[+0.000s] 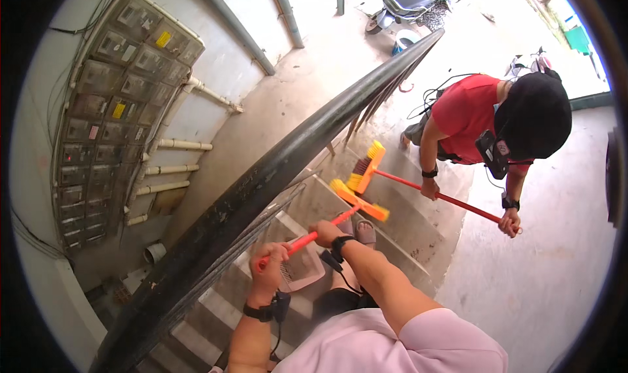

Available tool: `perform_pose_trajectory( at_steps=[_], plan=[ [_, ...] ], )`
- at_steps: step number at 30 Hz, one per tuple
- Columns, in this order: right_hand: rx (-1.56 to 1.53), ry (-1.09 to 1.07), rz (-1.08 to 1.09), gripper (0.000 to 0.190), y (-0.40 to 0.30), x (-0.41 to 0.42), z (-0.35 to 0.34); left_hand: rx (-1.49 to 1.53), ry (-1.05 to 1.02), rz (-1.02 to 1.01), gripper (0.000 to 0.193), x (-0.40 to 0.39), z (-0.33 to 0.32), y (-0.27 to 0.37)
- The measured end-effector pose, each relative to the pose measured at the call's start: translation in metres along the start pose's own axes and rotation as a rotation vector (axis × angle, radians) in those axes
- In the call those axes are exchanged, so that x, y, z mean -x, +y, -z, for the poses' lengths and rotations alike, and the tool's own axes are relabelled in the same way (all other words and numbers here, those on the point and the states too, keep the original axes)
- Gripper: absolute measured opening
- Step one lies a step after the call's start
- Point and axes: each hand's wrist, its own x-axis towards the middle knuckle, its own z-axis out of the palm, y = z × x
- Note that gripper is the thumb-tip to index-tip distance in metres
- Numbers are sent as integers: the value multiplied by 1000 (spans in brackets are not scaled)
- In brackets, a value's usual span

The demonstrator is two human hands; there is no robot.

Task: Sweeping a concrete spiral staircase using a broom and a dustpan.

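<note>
My left hand (269, 265) grips the top end of a push broom's red handle (304, 243), and my right hand (326, 233) is closed around the same handle farther down. The broom's orange head with yellow bristles (360, 202) is over the stairs, just beyond my sandalled feet. Close beside it lies the head of a second broom, orange with yellow and dark bristles (367, 168); a co-worker in a red shirt and black cap (471, 113) holds its red handle with both hands. A pale pink dustpan (306, 265) sits on a step, partly behind my left hand and the handle.
A dark metal handrail (274, 162) slants along the staircase (392, 231) on the left. Beyond it, meter boxes (117, 88) and pipes line the wall. A pale wall (530, 255) rises on the right. A bucket (405, 40) and a motor scooter (409, 3) stand at the bottom.
</note>
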Motion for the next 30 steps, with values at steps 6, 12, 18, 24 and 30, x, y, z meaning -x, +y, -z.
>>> perform_pose_trajectory(
  at_steps=[6, 12, 18, 24, 30],
  plan=[
    [-39, 76, -79, 12, 26, 80, -6, 66, -87, 159, 16, 19, -20, -6],
    [-89, 286, -33, 8, -35, 96, 25, 46, -439, -159, 18, 23, -16, 65],
    [-134, 300, 134, 7, -48, 25, 43, -106, -288, -223, 9, 11, -17, 58],
    [-16, 51, -49, 11, -1, 40, 21, -97, -130, 54, 14, -1, -18, 9],
    [-88, 144, -155, 9, -22, 84, 27, 84, -207, 83, 9, 8, -16, 37]
  ],
)
